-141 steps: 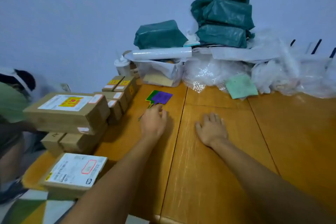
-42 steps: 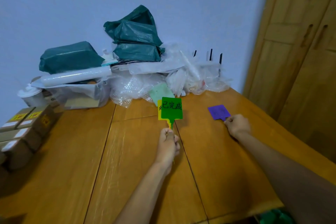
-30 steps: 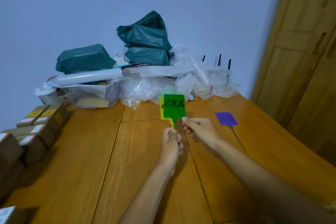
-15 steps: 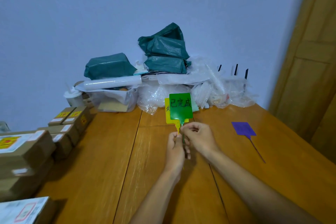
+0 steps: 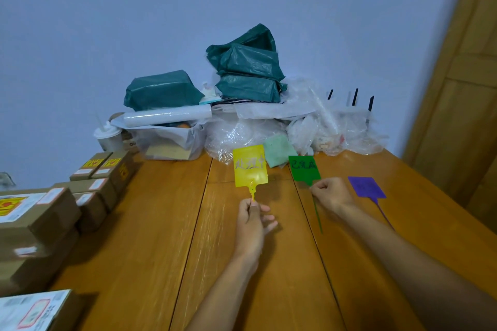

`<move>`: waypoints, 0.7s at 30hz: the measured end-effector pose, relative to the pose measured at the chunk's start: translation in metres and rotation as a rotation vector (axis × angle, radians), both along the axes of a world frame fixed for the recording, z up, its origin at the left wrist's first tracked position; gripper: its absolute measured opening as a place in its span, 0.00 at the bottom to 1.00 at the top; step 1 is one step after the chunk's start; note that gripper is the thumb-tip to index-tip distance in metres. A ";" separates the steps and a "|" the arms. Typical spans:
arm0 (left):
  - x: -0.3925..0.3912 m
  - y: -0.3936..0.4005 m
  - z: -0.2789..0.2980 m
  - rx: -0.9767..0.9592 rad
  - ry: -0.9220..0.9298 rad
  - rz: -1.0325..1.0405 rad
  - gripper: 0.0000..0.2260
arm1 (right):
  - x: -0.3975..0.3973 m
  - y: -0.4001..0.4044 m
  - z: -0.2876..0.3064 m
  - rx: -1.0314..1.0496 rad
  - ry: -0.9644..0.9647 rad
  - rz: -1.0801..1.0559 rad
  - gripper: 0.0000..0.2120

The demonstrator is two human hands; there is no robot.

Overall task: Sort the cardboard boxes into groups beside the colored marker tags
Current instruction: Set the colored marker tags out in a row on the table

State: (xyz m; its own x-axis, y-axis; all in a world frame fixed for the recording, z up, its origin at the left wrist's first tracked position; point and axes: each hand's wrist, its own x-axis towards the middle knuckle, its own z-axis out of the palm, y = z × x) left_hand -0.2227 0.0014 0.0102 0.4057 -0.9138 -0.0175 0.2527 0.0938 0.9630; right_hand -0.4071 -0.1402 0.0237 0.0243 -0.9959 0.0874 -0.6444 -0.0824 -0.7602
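My left hand (image 5: 251,223) pinches the stem of a yellow marker tag (image 5: 250,165) and holds it upright above the wooden table (image 5: 150,236). To its right, my right hand (image 5: 332,193) grips a green marker tag (image 5: 304,168) by its stem, low over the table. A purple marker tag (image 5: 366,187) lies flat on the table just right of that hand. Several cardboard boxes (image 5: 40,217) with white and yellow labels are stacked along the table's left edge, apart from both hands.
Green plastic parcels (image 5: 250,70), bubble wrap (image 5: 309,126), a film roll (image 5: 166,117), a clear bin (image 5: 172,142) and a cup (image 5: 107,137) crowd the back of the table by the wall. A wooden door (image 5: 462,88) stands at the right.
The two tags held together have been separated: my right hand took the green one to the right, my left hand keeps the yellow one. The view has shifted left.
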 end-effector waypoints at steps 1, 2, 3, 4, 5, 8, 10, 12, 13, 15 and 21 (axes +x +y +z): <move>0.001 -0.001 0.000 -0.004 0.000 -0.005 0.09 | -0.002 -0.002 -0.005 0.031 0.041 -0.011 0.18; 0.002 -0.002 0.000 -0.005 0.003 -0.009 0.09 | -0.002 -0.004 -0.009 0.053 0.078 -0.028 0.21; 0.003 -0.003 -0.001 -0.007 0.005 -0.013 0.09 | -0.001 -0.006 -0.013 0.066 0.110 -0.047 0.23; 0.004 -0.004 -0.002 -0.008 0.007 -0.017 0.09 | 0.001 -0.007 -0.016 0.079 0.137 -0.056 0.25; 0.005 -0.004 -0.002 -0.009 0.006 -0.018 0.09 | 0.004 -0.007 -0.018 0.090 0.165 -0.060 0.25; 0.009 -0.004 -0.004 -0.012 -0.003 -0.019 0.10 | 0.008 -0.005 -0.019 0.116 0.200 -0.088 0.23; 0.012 -0.002 -0.005 -0.010 -0.007 -0.018 0.11 | 0.011 -0.005 -0.016 0.128 0.203 -0.096 0.21; 0.014 -0.002 -0.006 -0.003 -0.007 -0.014 0.11 | 0.013 -0.005 -0.013 0.136 0.218 -0.102 0.18; 0.014 -0.002 -0.007 -0.001 -0.006 -0.014 0.11 | 0.013 -0.004 -0.013 0.138 0.220 -0.108 0.17; 0.013 -0.002 -0.006 0.000 -0.009 -0.017 0.10 | 0.013 -0.004 -0.014 0.141 0.223 -0.116 0.16; 0.004 -0.001 0.004 -0.034 -0.012 -0.038 0.09 | -0.007 0.011 -0.008 0.049 0.224 -0.171 0.12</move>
